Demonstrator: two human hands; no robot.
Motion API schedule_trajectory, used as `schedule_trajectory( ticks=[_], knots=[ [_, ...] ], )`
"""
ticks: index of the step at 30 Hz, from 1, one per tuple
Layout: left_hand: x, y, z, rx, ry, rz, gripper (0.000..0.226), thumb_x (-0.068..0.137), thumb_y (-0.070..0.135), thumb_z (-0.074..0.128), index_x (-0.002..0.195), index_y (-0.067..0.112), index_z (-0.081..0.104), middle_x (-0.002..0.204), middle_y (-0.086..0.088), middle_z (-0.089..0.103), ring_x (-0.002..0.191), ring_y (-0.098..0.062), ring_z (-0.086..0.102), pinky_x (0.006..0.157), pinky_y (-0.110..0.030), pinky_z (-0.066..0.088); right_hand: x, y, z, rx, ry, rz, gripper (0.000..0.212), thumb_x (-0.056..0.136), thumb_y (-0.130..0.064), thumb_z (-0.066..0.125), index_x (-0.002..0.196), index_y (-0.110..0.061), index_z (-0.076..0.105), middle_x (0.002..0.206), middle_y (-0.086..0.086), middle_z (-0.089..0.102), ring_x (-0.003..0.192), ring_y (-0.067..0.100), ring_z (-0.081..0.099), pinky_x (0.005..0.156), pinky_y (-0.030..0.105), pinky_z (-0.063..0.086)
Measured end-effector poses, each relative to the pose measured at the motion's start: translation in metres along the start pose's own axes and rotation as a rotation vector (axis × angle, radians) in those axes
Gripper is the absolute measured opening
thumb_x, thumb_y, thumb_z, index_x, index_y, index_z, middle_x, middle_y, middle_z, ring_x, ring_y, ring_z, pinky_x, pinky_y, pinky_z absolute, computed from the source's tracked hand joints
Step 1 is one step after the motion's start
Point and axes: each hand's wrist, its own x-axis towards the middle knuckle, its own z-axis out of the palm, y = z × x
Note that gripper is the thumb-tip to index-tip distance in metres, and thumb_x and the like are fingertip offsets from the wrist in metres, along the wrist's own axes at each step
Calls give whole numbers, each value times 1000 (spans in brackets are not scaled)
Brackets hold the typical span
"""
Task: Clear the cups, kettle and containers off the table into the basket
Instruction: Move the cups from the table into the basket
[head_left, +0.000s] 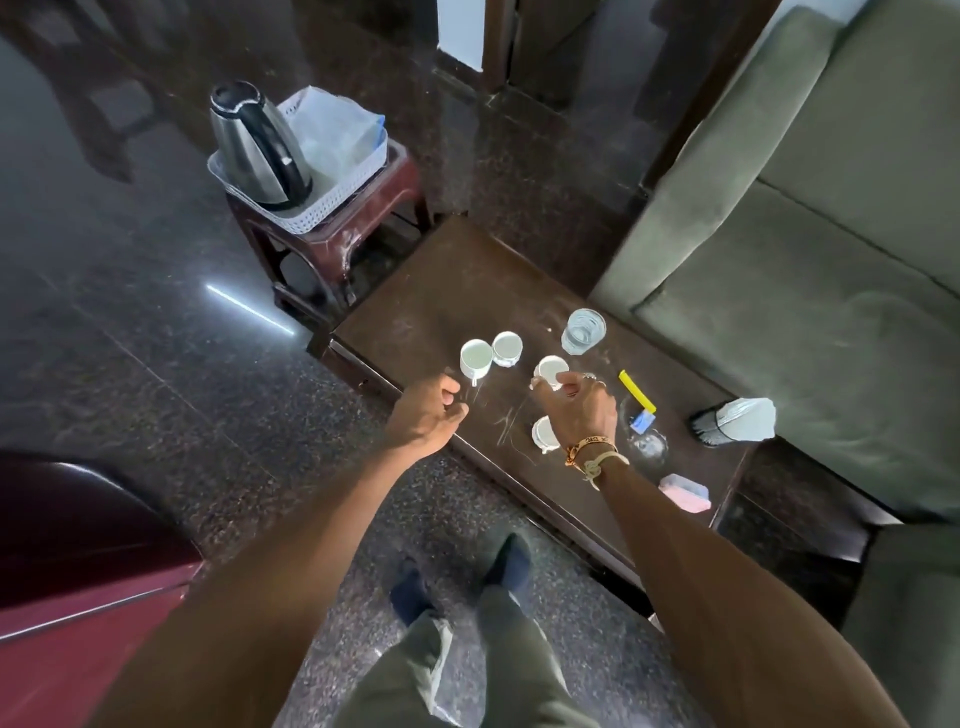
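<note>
Your right hand (576, 410) has its fingers (570, 387) curled onto the rim of a small white cup (549, 369) near the middle of the bench (447, 291), and they seem to pinch it. Your left hand (426, 410) hangs loosely curled at nine o'clock of it, holding nothing, just short of the handled cup (475, 357). A third cup (506, 347) stands just beside the handled one at its two o'clock. A fourth cup (543, 434) sits half hidden under your right wrist at six o'clock. They look like light, stiff ceramic, glazed and probably slippery, and liable to chip if knocked together, so take each by its rim or handle. The glass (583, 331) at one o'clock seems to hold water, so carry it upright. The basket (311, 210) sits on the stool (395, 182) at ten o'clock, well apart, and the kettle (254, 145) and a plastic bag (337, 135) fill much of it. A yellow strip (636, 391), a glass bowl (649, 444) and a pink sponge (684, 491) lie at four o'clock
</note>
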Motion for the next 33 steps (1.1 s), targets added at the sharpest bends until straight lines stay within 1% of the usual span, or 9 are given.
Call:
schedule_trajectory(
  ticks=[3, 5, 7, 12, 15, 20, 26, 30, 33],
  knots=[
    [15, 5, 20, -9, -36, -10, 36, 88, 31, 68, 119, 13, 64, 113, -4, 72, 100, -17, 68, 85, -23, 49, 23, 18, 8, -2, -39, 47, 46, 77, -60, 66, 102, -23, 74, 100, -4, 72, 96, 24, 65, 83, 33, 48],
    [25, 6, 35, -31, -52, -35, 37, 88, 31, 68, 120, 12, 64, 114, -6, 71, 100, -18, 68, 87, -24, 51, 37, 28, 14, -9, -61, 53, 41, 77, -60, 65, 85, -21, 72, 82, -7, 65, 84, 26, 61, 73, 30, 41],
    [35, 9, 50, -47, -98, -66, 37, 89, 30, 68, 121, 10, 63, 117, -9, 70, 103, -19, 67, 90, -26, 52, 50, 35, 16, 1, -72, 73, 38, 79, -58, 64, 76, -21, 69, 76, -6, 64, 78, 27, 57, 72, 31, 43],
    [59, 24, 79, -57, -185, -114, 43, 91, 32, 67, 126, 8, 59, 123, -12, 67, 109, -24, 66, 97, -36, 52, 81, 60, 10, -35, -89, 91, 36, 79, -54, 64, 96, -24, 76, 95, -2, 76, 92, 26, 67, 82, 35, 52],
    [72, 28, 92, -54, -193, -141, 44, 90, 35, 67, 126, 10, 58, 122, -9, 67, 108, -23, 66, 95, -30, 52, 99, 72, 9, -22, -109, 133, 34, 80, -52, 67, 97, -25, 76, 96, -2, 76, 91, 24, 66, 80, 32, 49],
    [95, 24, 119, -52, -230, -171, 43, 91, 36, 65, 125, 10, 57, 119, -7, 69, 117, -23, 59, 104, -36, 45, 120, 94, 24, -37, -119, 188, 30, 78, -53, 67, 67, -26, 61, 64, -10, 51, 68, 19, 45, 69, 27, 39],
    [125, 5, 175, -125, -339, -251, 47, 92, 30, 64, 132, 9, 52, 127, -9, 64, 115, -22, 61, 99, -32, 49, 137, 140, 69, -118, -159, 246, 36, 88, -51, 58, 90, -19, 75, 84, 8, 70, 85, 35, 63, 71, 31, 39],
    [139, -8, 212, -174, -375, -308, 50, 93, 31, 62, 137, 11, 49, 133, -11, 60, 120, -22, 59, 102, -32, 47, 138, 161, 98, -135, -211, 251, 37, 99, -40, 49, 104, -13, 74, 109, 20, 70, 102, 41, 62, 75, 34, 37],
    [143, -12, 230, -210, -410, -343, 54, 94, 31, 62, 142, 11, 46, 141, -11, 55, 127, -23, 55, 108, -35, 43, 137, 169, 108, -89, -195, 266, 40, 102, -36, 44, 102, -7, 73, 110, 22, 70, 103, 40, 62, 76, 35, 37]
  ],
)
